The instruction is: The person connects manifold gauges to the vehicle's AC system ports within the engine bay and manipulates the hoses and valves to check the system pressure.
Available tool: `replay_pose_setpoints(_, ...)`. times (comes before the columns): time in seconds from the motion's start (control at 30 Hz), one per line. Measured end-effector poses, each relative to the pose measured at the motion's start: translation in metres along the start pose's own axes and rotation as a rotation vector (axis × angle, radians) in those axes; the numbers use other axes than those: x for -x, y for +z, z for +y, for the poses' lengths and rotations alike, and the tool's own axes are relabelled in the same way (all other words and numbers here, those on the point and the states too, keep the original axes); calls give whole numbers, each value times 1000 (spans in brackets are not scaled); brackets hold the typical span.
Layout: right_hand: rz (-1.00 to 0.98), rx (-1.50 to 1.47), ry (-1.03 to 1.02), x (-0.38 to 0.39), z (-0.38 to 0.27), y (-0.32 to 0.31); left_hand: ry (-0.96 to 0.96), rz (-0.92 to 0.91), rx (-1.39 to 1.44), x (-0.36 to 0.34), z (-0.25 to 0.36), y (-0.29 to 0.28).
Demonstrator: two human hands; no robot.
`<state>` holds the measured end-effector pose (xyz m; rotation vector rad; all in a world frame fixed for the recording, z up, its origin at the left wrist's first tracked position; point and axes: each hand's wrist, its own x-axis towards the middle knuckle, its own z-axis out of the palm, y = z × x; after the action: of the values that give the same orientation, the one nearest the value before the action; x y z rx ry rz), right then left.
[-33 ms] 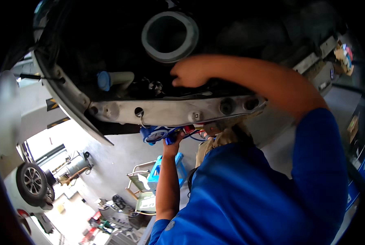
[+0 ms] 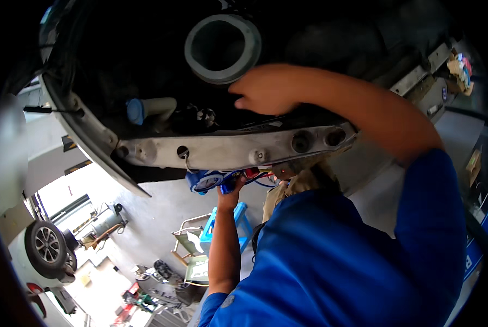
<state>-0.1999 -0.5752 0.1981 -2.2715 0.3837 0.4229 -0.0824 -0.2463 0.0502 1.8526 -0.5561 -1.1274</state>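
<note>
My left hand (image 2: 231, 197) is closed around the blue knob end of a manifold gauge set (image 2: 207, 182), which hangs at the front edge of a car's engine bay. Its round dial faces me, and red and blue hoses lead off to the right. Over the dark engine bay, my right hand (image 2: 266, 90) reaches in from the right, just below a grey round ring-shaped duct (image 2: 248, 61). A small gap shows between its bent fingers and thumb; nothing shows in them. Left of it stands a filler neck with a blue cap (image 2: 135, 111).
A pale metal crossbeam (image 2: 217, 150) with round holes runs between my two hands. Below are a folding chair (image 2: 196, 267) and a blue plastic stool (image 2: 242, 224). Another car's wheel (image 2: 46, 243) is at the left, with loose parts on the floor. Boxes (image 2: 461, 72) lie far right.
The view has shifted slightly. My right hand shows a clearer gap between finger and thumb; my left hand keeps its hold on the manifold gauge set.
</note>
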Motion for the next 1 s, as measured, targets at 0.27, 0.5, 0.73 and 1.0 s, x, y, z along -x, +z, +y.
replay_pose_setpoints(0.27,-290,-909,-175,148,9,144,-20,-203,-35,-9,-34,-38)
replay_pose_setpoints(0.5,325,-968,113,57,-6,252,-76,-204,-80,11,-36,-74)
replay_pose_setpoints(0.73,297,-1634,-43,-18,-13,292,-99,-248,-47,8,-43,-91)
replay_pose_setpoints(1.0,172,-2366,-92,-43,-30,304,-57,-351,-141,-12,-47,-100)
